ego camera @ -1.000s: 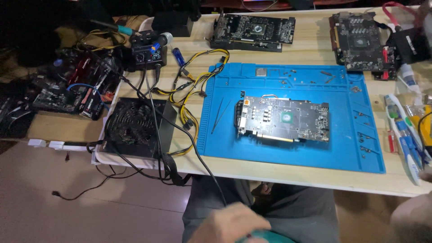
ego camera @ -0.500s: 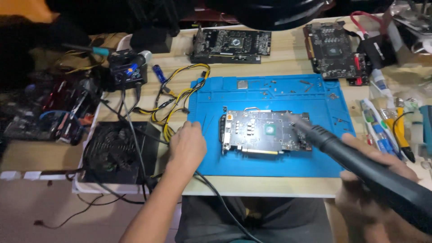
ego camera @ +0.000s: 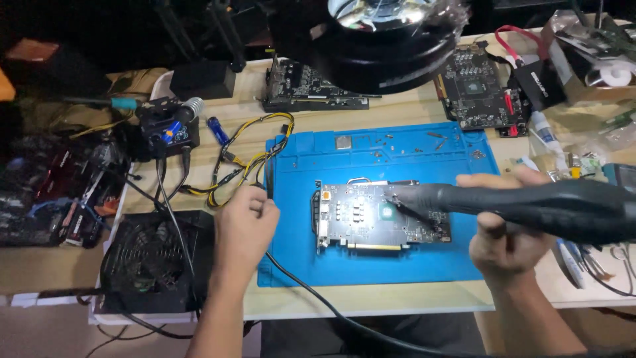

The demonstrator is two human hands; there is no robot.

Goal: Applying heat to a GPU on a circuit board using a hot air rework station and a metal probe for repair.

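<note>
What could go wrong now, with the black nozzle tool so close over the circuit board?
The black nozzle tool in the right hand points at the circuit board; a slip might scrape its parts. The black cable under the left hand could snag and tug the blue mat.

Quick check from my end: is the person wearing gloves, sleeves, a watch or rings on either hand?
None show. The left hand and right hand are both bare, with no gloves, and both forearms are uncovered as far as the frame's bottom edge. No watch, band or ring is visible on either.
</note>
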